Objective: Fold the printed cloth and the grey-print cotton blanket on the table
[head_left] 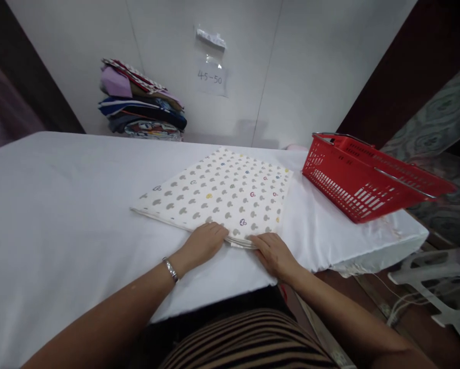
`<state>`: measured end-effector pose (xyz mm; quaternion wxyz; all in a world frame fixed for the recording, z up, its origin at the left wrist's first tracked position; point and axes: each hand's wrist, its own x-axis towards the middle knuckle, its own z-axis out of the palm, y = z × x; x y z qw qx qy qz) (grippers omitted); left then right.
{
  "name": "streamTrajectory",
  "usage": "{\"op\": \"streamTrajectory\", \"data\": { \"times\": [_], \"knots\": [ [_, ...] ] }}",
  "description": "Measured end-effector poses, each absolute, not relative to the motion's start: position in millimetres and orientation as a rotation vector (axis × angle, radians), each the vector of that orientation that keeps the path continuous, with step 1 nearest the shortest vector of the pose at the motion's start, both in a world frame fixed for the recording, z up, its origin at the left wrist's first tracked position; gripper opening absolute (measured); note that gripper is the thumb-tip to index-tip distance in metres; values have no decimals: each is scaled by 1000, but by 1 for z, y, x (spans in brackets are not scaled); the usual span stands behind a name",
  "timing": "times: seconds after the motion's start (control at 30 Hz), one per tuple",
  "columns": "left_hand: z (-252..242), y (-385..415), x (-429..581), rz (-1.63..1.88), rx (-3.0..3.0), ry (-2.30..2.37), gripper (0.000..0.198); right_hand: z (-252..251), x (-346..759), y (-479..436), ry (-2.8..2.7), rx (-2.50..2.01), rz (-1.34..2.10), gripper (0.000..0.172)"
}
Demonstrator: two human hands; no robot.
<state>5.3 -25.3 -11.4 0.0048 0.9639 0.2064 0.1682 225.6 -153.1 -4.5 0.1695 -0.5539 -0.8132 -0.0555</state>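
A white cloth [222,192] with grey mushroom-like prints and a few coloured ones lies folded flat on the white-covered table [79,205]. My left hand [206,241], with a metal bracelet at its wrist, grips the cloth's near edge, fingers on top and together. Close to the right, my right hand [274,252] holds the near right corner, its thumb side against the layered edge. Several layers show between the two hands. The undersides of both grips are hidden.
A red plastic basket [353,179] with metal handles stands at the table's right end. Folded fabrics [143,105] are stacked at the back left against the wall. A paper marked 45-50 [210,78] hangs on the wall. A white plastic stool [437,282] stands at the lower right.
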Motion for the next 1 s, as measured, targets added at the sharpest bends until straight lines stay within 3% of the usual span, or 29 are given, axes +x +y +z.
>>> {"op": "streamTrajectory", "data": {
  "times": [0.27,0.47,1.0],
  "knots": [
    [-8,-31,5,642,2949,596,15,1,239,-134,-2173,-1714,262,30],
    [-5,-48,18,700,3038,415,4,7,237,-133,-2148,-1733,359,28],
    [-13,-55,35,767,3107,470,10,20,236,-138,-1994,-1622,661,24]
  ]
}}
